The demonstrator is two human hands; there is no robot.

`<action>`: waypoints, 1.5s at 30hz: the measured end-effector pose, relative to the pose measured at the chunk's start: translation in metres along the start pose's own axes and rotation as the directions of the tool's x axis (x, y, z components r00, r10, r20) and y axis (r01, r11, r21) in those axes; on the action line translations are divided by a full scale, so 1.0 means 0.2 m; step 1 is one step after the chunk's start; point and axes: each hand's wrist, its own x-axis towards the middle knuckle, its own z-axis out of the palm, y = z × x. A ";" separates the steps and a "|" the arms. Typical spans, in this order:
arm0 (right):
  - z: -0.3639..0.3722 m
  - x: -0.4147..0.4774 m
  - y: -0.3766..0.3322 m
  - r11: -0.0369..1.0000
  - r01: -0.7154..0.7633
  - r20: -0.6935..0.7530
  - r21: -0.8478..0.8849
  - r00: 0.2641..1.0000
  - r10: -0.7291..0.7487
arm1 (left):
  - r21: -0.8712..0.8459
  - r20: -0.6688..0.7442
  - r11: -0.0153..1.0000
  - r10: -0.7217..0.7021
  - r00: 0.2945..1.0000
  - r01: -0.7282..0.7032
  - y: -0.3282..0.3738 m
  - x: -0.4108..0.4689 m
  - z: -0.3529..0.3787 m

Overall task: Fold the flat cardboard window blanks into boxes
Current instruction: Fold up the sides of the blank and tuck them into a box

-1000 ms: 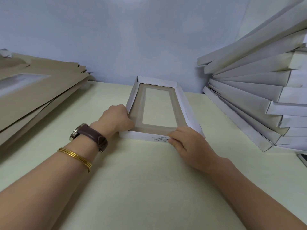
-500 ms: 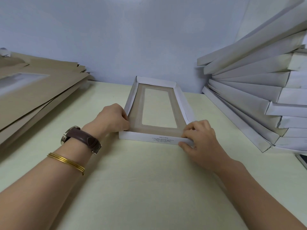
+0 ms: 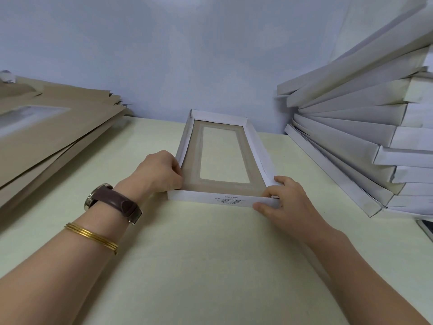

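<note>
Right, the half-formed box (image 3: 199, 198) sits in the middle of the pale table (image 3: 199, 266), long side running away from the person, all four white walls raised and the brown inside facing up, with a clear rectangular window in its floor. On the near wall there is a small block of print (image 3: 230, 199), a few short lines, but it is too tiny to read from here, and no logo shows anywhere. The left hand (image 3: 159, 172) is at the near left corner, fingers curled in around the left side wall and gripping it close to the corner. The right hand (image 3: 288, 200) has the near right corner, thumb pressed flat on the outside of the near wall, the other fingers hooked over the top edge, pinching the cardboard between them; what sits under those fingers is hidden. A brown-strapped watch (image 3: 114, 204) and thin gold bangles (image 3: 91, 235) ride the left forearm. Off to the left, a thick slanting heap of flat blanks (image 3: 58, 134) lies brown side up, one window showing in the top sheet. To the right, folded boxes (image 3: 351, 127) lean in a fanned white stack against the blue-grey wall (image 3: 187, 55), near the box but not touching it. A dark object (image 3: 425, 228) peeks in at the right edge, too cropped to identify.
</note>
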 end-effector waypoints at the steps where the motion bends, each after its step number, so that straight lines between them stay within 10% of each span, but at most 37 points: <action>1: 0.00 0.00 0.00 1.000 0.003 -0.003 0.001 1.000 -0.003 | 0.003 0.002 1.000 -0.002 1.000 0.002 0.00 0.00 0.00; 45: 0.00 0.00 0.01 1.000 0.018 -0.001 -0.022 1.000 -0.018 | 0.059 0.151 0.998 -0.042 0.988 0.033 0.01 0.00 -0.05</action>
